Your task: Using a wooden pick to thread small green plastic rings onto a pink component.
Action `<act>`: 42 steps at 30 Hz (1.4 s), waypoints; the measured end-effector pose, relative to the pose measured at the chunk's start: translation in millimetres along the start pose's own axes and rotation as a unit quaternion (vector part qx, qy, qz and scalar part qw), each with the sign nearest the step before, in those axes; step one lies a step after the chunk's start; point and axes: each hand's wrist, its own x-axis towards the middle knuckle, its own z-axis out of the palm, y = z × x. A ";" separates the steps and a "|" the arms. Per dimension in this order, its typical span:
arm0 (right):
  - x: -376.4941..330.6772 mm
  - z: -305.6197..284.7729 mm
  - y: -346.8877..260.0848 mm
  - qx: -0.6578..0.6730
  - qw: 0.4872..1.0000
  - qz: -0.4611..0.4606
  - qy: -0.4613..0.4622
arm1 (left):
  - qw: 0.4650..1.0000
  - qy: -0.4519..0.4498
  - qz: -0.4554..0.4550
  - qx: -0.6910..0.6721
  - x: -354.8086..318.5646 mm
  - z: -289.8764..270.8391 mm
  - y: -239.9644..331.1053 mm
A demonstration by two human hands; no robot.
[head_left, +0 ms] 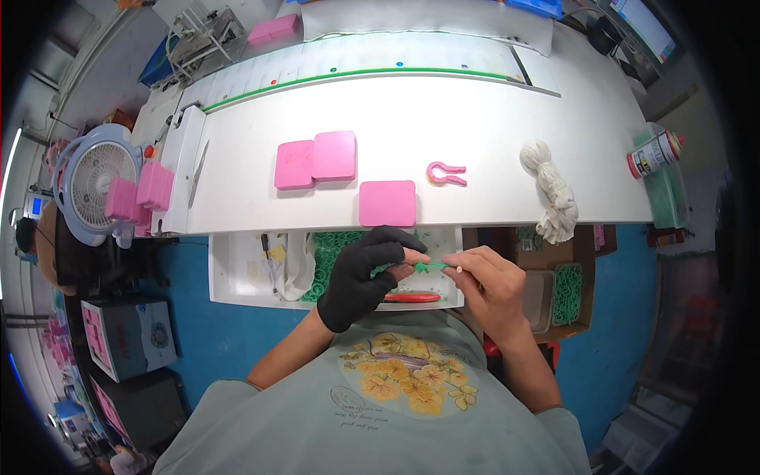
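Note:
Over an open white drawer (229, 294), both my hands are closed on a small green plastic piece (427, 267). My left hand (356, 273) wears a black glove with bare fingertips and pinches the piece's left end. My bare right hand (497, 286) pinches its right side; a thin pale rod end (459, 269) shows at those fingers. Inside the drawer, many green rings (326, 261) lie beside a white cloth (298, 273). A red-handled tool (412, 298) lies at the drawer's front, just below my hands. The exact shape of the green piece is partly hidden by my fingers.
On the white table are pink square boxes (387, 203), a pink U-shaped piece (446, 174) and a white yarn bundle (552, 194) overhanging the near edge. A fan (99, 184) stands left, a can (655, 154) right. A tray of green parts (568, 294) sits right of the drawer.

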 end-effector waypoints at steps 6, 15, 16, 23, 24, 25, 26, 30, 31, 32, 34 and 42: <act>-16.7 -3.5 9.3 0.055 0.996 0.064 0.030 | 1.000 0.006 -0.010 0.028 4.5 5.5 5.6; -39.2 -21.3 19.1 0.088 0.987 0.126 0.052 | 0.998 -0.010 -0.004 0.067 10.5 19.1 9.4; -40.8 -23.3 20.2 0.096 0.985 0.133 0.054 | 0.997 -0.019 -0.025 0.071 10.7 20.3 11.7; -54.1 -31.2 29.3 0.120 0.977 0.155 0.080 | 0.993 -0.039 -0.017 0.106 15.5 31.1 13.3; -55.5 -31.6 30.2 0.122 0.977 0.156 0.080 | 0.993 -0.040 -0.019 0.107 16.9 33.9 13.8; -56.7 -32.2 31.3 0.124 0.976 0.157 0.081 | 0.992 -0.040 0.003 0.119 19.5 37.8 14.8; -57.8 -32.7 32.3 0.125 0.976 0.158 0.082 | 0.990 -0.040 0.024 0.131 22.3 41.7 15.9; -59.7 -34.5 32.9 0.132 0.975 0.164 0.073 | 0.983 -0.060 0.083 0.150 33.7 52.1 15.0; -59.9 -34.7 32.4 0.136 0.974 0.164 0.074 | 0.983 -0.060 0.082 0.151 36.0 53.4 14.5; -60.1 -34.9 31.8 0.141 0.974 0.164 0.074 | 0.984 -0.074 0.080 0.144 38.5 55.1 14.6; -61.1 -34.8 32.3 0.153 0.972 0.165 0.073 | 0.984 -0.088 0.078 0.137 42.0 58.4 13.0; -66.0 -34.5 28.5 0.265 0.935 0.227 0.061 | 0.987 -0.104 0.092 0.087 44.1 63.0 5.1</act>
